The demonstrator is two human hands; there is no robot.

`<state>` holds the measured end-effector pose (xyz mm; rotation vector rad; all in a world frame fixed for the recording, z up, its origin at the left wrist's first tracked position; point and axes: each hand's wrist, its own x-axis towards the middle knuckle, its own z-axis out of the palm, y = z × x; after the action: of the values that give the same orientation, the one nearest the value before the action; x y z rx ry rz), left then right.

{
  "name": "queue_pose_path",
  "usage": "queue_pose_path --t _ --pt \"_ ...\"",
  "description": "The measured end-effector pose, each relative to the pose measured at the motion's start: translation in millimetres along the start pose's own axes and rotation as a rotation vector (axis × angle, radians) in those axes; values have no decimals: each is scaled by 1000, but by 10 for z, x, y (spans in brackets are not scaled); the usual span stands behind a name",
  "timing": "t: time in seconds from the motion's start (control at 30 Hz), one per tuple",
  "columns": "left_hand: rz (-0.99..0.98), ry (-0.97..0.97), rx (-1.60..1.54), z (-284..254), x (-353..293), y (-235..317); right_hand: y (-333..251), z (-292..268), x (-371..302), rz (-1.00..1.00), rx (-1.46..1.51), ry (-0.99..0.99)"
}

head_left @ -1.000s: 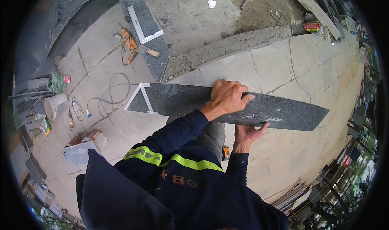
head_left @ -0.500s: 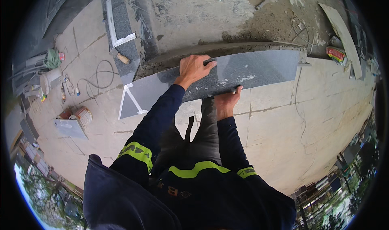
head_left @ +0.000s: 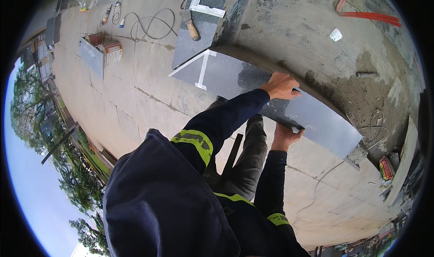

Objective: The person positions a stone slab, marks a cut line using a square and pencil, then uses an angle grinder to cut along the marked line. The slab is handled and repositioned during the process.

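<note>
Head view looks down on a long dark polished stone slab [head_left: 235,83], held on edge against the raised concrete step [head_left: 289,26]. Left hand [head_left: 282,86] sits on the slab's far top edge, fingers curled over and clamped on it. Right hand [head_left: 285,137] grips the near lower edge from beneath, fingers wrapped around the stone. White tape marks [head_left: 199,69] cross the slab's left end. Further left and far, a second dark slab [head_left: 201,28] lies flat with a wooden-handled hammer [head_left: 191,27] on it. Far left on the paving, a coiled cable [head_left: 151,24] lies near a tin can [head_left: 113,52].
</note>
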<state>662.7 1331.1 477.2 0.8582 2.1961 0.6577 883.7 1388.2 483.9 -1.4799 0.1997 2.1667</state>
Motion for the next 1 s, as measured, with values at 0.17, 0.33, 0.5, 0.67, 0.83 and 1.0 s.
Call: queue_pose_path --t 0.17,0.33,0.5,0.67,0.83,1.0 --pt "8 -18 23 64 97 -222 102 -100 156 -34 -46 37" --pt "70 75 14 149 65 -372 168 -144 183 -44 -110 102" --pt "99 50 6 187 102 -503 112 -93 280 -17 -304 237" --pt "199 111 93 167 134 -569 -7 -93 195 -6 -670 309" --pt "167 47 48 188 103 -577 -154 64 -140 -253 -1314 416" --pt "205 100 -2 105 23 -593 -216 944 481 -1383 -2275 -221"
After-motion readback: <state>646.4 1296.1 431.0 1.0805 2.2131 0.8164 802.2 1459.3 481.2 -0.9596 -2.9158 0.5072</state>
